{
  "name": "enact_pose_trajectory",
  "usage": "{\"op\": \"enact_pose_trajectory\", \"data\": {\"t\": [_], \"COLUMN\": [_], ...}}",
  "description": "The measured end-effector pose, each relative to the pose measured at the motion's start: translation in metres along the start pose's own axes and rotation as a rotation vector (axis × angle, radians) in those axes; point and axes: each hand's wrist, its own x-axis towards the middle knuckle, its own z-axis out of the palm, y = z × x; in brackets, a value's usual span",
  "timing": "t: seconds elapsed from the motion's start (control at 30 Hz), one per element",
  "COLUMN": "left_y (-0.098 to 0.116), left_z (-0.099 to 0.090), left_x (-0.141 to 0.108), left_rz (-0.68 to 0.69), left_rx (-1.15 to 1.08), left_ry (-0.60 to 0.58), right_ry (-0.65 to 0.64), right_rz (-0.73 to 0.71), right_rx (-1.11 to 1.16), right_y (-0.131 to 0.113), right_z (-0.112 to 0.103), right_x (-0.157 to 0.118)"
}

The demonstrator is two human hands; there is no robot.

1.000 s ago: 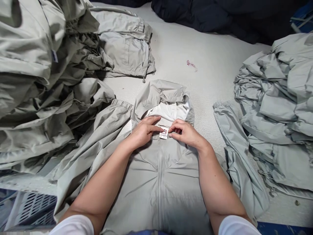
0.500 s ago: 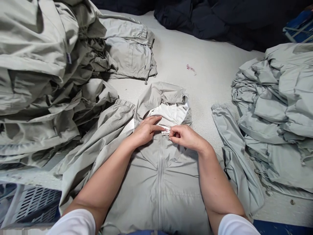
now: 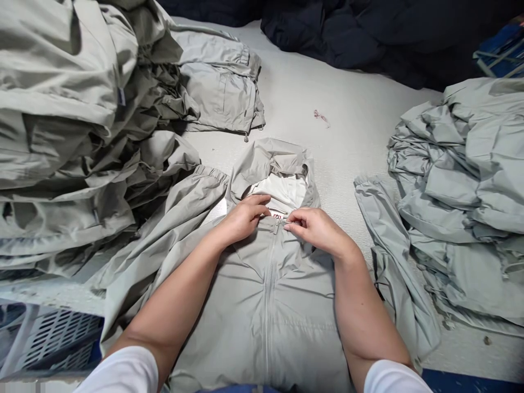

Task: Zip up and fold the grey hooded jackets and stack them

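Observation:
A grey-green hooded jacket (image 3: 303, 305) lies front up, its hood (image 3: 254, 158) pointing away from me and its white lining showing at the neck opening. The front zipper (image 3: 269, 284) is closed up to the collar, where the zipper pull (image 3: 276, 226) hangs down. Left of the pull, my left hand (image 3: 245, 218) pinches the collar edge with thumb and index finger. On the other side, my right hand (image 3: 311, 226) has its fingertips closed on the collar edge. A small label with red marks (image 3: 277, 216) shows between the hands.
Grey-green garments are heaped high at the left (image 3: 53, 136) and at the right (image 3: 483, 202). A folded garment (image 3: 225, 93) lies behind. Dark fabric (image 3: 368, 38) spans the table's (image 3: 344, 98) back. A white plastic basket (image 3: 53, 338) stands lower left; a reddish scrap (image 3: 321, 117) lies beyond the hood.
My right fingers have moved off the zipper pull slightly to the right, onto the collar edge. The pull now hangs down, and my left index finger has drawn back from it.

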Motion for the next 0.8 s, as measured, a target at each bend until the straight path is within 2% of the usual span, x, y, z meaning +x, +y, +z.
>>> {"op": "enact_pose_trajectory", "data": {"t": [0.1,0.17,0.33,0.63,0.8], "left_y": [0.007,0.011,0.015,0.019,0.022], "left_z": [-0.008,-0.012,-0.014,-0.009,-0.001], "left_x": [-0.001,-0.002,-0.006,0.001,0.003], "left_rz": [-0.016,-0.035,-0.093,-0.114,-0.124], "left_rx": [0.020,0.118,0.346,0.262,0.311], "left_ry": [-0.015,-0.044,-0.080,-0.047,-0.037], "right_ry": [0.028,0.013,0.049,0.143,0.203], "right_rz": [0.094,0.132,0.076,0.067,0.075], "right_rx": [-0.083,-0.108,-0.107,-0.172,-0.217], "right_y": [0.006,0.010,0.017,0.018,0.015], "right_z": [0.005,0.007,0.011,0.017,0.017], "right_x": [0.006,0.009,0.012,0.015,0.012]}}
